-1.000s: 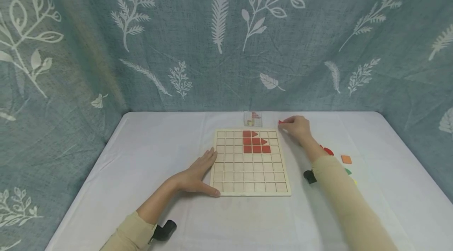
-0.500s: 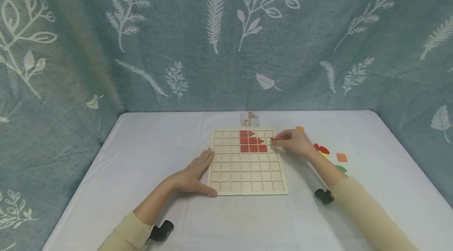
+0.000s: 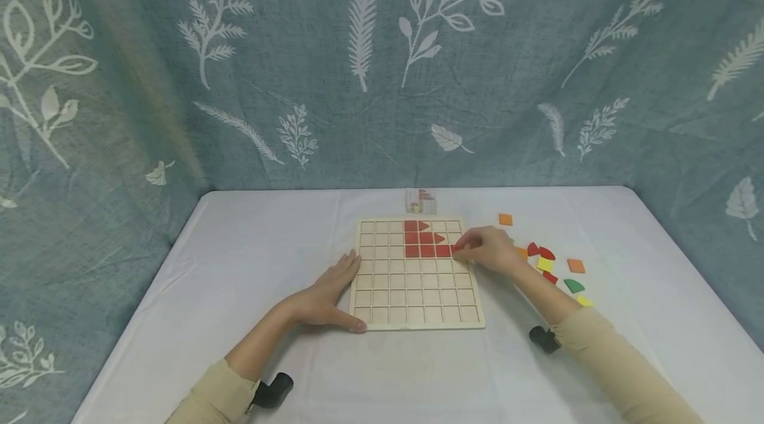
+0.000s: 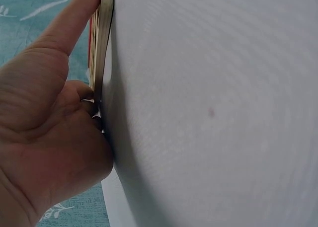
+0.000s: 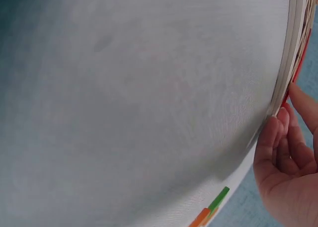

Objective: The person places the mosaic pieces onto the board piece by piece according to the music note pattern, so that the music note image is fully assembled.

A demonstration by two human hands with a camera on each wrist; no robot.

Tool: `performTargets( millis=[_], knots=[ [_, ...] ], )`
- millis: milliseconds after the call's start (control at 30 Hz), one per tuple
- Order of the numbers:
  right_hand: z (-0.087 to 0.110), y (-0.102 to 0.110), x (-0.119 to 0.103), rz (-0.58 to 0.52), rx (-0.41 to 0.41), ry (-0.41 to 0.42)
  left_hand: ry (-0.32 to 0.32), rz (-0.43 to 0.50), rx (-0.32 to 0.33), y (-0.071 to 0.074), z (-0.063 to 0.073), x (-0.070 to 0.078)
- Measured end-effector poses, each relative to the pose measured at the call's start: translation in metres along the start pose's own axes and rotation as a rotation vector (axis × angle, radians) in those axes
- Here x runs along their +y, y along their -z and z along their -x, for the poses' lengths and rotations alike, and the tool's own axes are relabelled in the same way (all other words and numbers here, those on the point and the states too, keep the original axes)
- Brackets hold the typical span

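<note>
A wooden grid board [image 3: 414, 281] lies on the white table, with red squares and pointed red pieces [image 3: 439, 238] set in several cells of its upper rows. My right hand [image 3: 486, 249] is over the board's right edge and pinches a small red piece [image 3: 454, 249] beside the row of red squares [image 3: 427, 251]. The fingers hide most of that piece, so its full shape cannot be told. Along the board's left side rests my left hand [image 3: 325, 294], fingers spread; its thumb touches the near left corner. The left wrist view shows the palm against the board edge [image 4: 103, 43].
Right of the board lie loose flat pieces: orange squares [image 3: 575, 266], a red piece [image 3: 546, 253], a yellow square [image 3: 544, 264] and a green one [image 3: 574, 285]. A small printed card [image 3: 420, 201] lies behind the board. A patterned curtain [image 3: 382, 132] hangs behind the table.
My right hand has come from beyond the board's far right corner down and left to the third row, carrying the red piece. The left hand stays at the board's edge.
</note>
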State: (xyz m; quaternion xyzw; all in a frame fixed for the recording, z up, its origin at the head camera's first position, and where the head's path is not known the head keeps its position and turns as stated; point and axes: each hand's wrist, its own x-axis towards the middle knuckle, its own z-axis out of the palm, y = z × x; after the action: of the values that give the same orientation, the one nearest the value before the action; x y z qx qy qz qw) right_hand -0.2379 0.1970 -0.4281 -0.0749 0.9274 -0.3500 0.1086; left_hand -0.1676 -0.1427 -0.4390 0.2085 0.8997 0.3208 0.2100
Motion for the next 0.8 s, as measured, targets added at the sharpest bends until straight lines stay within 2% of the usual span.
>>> performTargets(
  millis=[167, 367, 600, 800],
  knots=[
    [0.003, 0.003, 0.003, -0.006, 0.014, 0.017, -0.001, 0.0, 0.005, -0.001, 0.0, 0.0],
    [0.005, 0.017, 0.017, -0.06, 0.097, 0.028, -0.01, -0.006, 0.011, -0.002, -0.001, -0.001],
    [0.008, 0.041, 0.035, -0.192, 0.138, -0.029, -0.006, -0.006, 0.019, -0.003, -0.002, -0.002],
    [0.002, 0.053, 0.055, -0.202, 0.187, -0.107, -0.011, -0.008, 0.016, -0.003, -0.001, -0.003]
  ],
)
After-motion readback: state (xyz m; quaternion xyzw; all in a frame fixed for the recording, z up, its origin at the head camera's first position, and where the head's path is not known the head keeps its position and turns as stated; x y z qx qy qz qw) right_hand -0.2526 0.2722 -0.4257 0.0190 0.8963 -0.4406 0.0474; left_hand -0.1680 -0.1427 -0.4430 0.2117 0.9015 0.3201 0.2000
